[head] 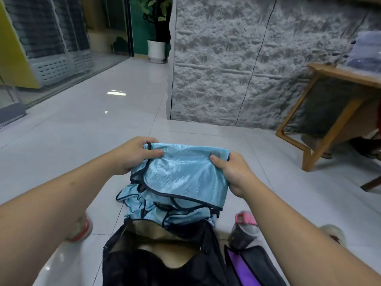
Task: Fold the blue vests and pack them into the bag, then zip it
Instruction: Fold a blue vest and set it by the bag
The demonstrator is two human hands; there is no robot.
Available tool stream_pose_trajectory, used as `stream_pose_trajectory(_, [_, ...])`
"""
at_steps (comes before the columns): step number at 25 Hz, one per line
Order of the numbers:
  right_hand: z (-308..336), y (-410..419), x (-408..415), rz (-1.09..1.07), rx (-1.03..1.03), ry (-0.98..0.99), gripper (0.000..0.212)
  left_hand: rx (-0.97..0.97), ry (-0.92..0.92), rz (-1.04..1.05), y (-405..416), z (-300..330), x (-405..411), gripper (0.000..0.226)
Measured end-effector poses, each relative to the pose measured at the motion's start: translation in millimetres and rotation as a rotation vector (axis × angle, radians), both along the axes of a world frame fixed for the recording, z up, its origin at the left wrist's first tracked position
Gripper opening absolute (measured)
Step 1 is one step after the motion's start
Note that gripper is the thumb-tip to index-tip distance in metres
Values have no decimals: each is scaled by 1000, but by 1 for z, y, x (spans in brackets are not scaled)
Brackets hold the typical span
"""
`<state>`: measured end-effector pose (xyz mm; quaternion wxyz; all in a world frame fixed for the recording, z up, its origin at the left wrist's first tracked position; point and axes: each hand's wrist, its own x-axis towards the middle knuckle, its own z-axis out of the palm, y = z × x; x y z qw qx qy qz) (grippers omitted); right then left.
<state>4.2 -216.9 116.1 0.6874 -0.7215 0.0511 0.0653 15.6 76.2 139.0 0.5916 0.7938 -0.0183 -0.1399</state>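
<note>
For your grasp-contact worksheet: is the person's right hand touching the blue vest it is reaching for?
Touching. The head view shows the right hand gripping the blue vest at its right edge, thumb on top, fabric bunched under it.

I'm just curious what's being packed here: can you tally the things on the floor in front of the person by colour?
Blue: 1 bundle of vests, gripped by the left hand and right hand; separate vests cannot be counted
Black: 1 bag, open
Pink-lidded: 1 bottle
Purple: 1 flat item
Total: 4

Both forearms showing bare, no sleeves reaching into view; left hand (132, 155) and right hand (233, 172) wearing nothing; feet wearing pale shoes, left shoe (82, 229) showing red trim.
</note>
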Motion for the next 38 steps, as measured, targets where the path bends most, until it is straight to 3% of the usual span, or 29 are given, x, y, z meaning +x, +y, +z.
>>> stream_pose_trajectory(8, [-99, 8, -42, 144, -91, 230, 20, -120, 290, 21, 30, -122, -44, 17])
stream_pose_trajectory(13, [-151, 11, -66, 272, -280, 144, 13, 155, 153, -130, 40, -188, -65, 17])
stream_pose_trajectory(16, [-161, 18, -77, 487, -449, 113, 20, 345, 172, -347, 46, -208, -71, 16])
stream_pose_trajectory(19, [-172, 27, -84, 716, -626, 134, 11, 493, 196, -508, 40, -225, -76, 15])
stream_pose_trajectory(22, [-185, 39, -83, 821, -835, 193, 32, 656, 204, -553, 28, -246, -80, 14])
stream_pose_trajectory(27, [-208, 55, -82, 847, -1141, 279, 30, 748, 219, -497, 11, -280, -77, 25])
stream_pose_trajectory(29, [-216, 66, -84, 860, -1158, 285, 27, 810, 209, -497, 2, -287, -77, 33])
stream_pose_trajectory(34, [-247, 94, -85, 854, -950, 432, 17, 840, 287, -522, 6, -308, -75, 32])
stream_pose_trajectory(38, [-268, 102, -89, 932, -1085, 579, 25, 911, 330, -549, 6, -328, -81, 20])
